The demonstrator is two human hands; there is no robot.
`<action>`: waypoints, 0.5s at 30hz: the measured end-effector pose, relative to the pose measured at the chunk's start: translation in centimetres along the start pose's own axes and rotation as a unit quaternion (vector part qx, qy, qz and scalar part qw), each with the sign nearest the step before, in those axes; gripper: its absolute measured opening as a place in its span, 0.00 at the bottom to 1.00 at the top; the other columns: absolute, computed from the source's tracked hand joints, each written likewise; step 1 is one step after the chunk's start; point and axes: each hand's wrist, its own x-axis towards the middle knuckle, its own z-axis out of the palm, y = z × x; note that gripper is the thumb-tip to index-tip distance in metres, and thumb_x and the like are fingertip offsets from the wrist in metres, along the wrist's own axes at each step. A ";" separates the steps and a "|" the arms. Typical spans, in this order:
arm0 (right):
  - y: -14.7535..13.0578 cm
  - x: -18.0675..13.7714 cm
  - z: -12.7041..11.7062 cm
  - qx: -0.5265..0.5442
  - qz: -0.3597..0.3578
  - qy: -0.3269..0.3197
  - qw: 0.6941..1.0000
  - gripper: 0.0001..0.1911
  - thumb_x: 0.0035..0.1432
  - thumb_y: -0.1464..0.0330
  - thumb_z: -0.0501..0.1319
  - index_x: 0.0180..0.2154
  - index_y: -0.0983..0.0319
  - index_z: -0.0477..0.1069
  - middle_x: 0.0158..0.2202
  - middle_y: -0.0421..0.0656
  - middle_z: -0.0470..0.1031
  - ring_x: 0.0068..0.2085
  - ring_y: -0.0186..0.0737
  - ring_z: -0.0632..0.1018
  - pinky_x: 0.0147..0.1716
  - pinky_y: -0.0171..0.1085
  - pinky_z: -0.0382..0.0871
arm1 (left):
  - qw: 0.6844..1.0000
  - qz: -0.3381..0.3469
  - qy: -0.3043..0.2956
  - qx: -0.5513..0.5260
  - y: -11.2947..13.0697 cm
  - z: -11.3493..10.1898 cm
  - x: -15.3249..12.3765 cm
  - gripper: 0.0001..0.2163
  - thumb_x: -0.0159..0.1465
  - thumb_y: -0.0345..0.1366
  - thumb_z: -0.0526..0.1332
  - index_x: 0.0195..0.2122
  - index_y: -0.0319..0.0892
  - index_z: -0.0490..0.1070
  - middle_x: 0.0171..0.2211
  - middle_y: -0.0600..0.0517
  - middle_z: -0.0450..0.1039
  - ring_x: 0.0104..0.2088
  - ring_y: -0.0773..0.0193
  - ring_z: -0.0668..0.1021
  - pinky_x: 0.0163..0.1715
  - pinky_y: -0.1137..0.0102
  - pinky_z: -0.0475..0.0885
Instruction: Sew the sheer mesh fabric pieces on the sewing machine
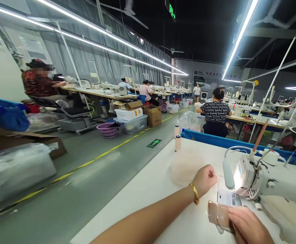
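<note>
My left hand (pixel 205 179) rests on the white sewing table (pixel 148 189) with its fingers curled under, just left of the needle plate (pixel 226 197); a gold bangle sits on the wrist. What the fingers hold, if anything, is hidden. My right hand (pixel 248 226) at the lower right grips a small beige fabric piece (pixel 218 214) in front of the white sewing machine (pixel 270 183), whose lamp glows over the needle. A faint beige fabric stack (pixel 184 167) lies beyond my left hand.
Two thread spools (pixel 177 137) stand at the table's far edge by a blue bin rim (pixel 214 139). A person in a patterned top (pixel 216 113) sits ahead. Left, a grey aisle with a yellow line (pixel 107 152), boxes, bins and other workers at tables.
</note>
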 end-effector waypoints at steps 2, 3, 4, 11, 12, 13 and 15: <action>-1.9 1.8 -0.9 0.049 0.036 -0.021 0.998 0.24 0.68 0.75 0.56 0.62 0.56 0.68 0.54 0.47 0.81 0.53 0.49 0.82 0.47 0.43 0.82 | 0.999 -0.033 -0.014 -0.032 0.3 -1.7 -2.3 0.08 0.55 0.31 0.63 0.31 0.43 0.62 0.24 0.59 0.65 0.26 0.66 0.72 0.27 0.72 0.66; -2.8 2.9 -1.3 0.066 0.068 -0.012 0.995 0.24 0.69 0.75 0.55 0.63 0.55 0.67 0.55 0.48 0.80 0.55 0.49 0.82 0.49 0.44 0.81 | 0.997 -0.045 -0.032 -0.049 0.6 -2.6 -3.5 0.08 0.54 0.32 0.63 0.32 0.43 0.64 0.25 0.59 0.67 0.25 0.67 0.73 0.27 0.72 0.66; -3.7 4.1 -1.7 0.080 0.101 -0.006 0.992 0.23 0.70 0.74 0.54 0.63 0.55 0.67 0.56 0.48 0.80 0.56 0.49 0.81 0.51 0.45 0.80 | 0.995 -0.053 -0.050 -0.063 1.0 -3.4 -4.5 0.08 0.54 0.31 0.63 0.33 0.43 0.65 0.27 0.58 0.70 0.25 0.67 0.74 0.27 0.73 0.67; -4.4 11.0 -1.7 0.322 0.237 -0.184 0.898 0.27 0.66 0.60 0.64 0.64 0.53 0.67 0.51 0.46 0.79 0.47 0.47 0.81 0.42 0.39 0.77 | 0.964 -0.057 -0.214 -0.150 5.2 -8.3 -9.8 0.16 0.51 0.27 0.63 0.41 0.42 0.68 0.36 0.56 0.76 0.25 0.73 0.71 0.25 0.76 0.65; -4.1 11.3 -1.2 0.388 0.241 -0.221 0.861 0.26 0.64 0.57 0.67 0.61 0.54 0.70 0.49 0.44 0.79 0.45 0.46 0.80 0.41 0.39 0.75 | 0.958 -0.059 -0.231 -0.160 5.5 -9.1 -10.2 0.15 0.52 0.28 0.64 0.42 0.42 0.68 0.35 0.56 0.76 0.26 0.73 0.70 0.25 0.77 0.65; -3.9 11.6 -0.7 0.455 0.249 -0.252 0.817 0.26 0.60 0.55 0.71 0.57 0.55 0.73 0.47 0.44 0.79 0.44 0.45 0.79 0.41 0.38 0.74 | 0.953 -0.063 -0.243 -0.167 5.5 -9.9 -10.6 0.15 0.54 0.28 0.64 0.43 0.42 0.68 0.35 0.56 0.76 0.26 0.73 0.70 0.25 0.77 0.64; -3.6 12.1 0.4 0.572 0.281 -0.282 0.717 0.27 0.52 0.53 0.76 0.48 0.58 0.75 0.42 0.42 0.77 0.40 0.42 0.77 0.39 0.36 0.70 | 0.950 -0.067 -0.253 -0.167 4.8 -11.7 -10.7 0.15 0.55 0.30 0.66 0.44 0.42 0.69 0.35 0.55 0.77 0.26 0.73 0.71 0.25 0.77 0.64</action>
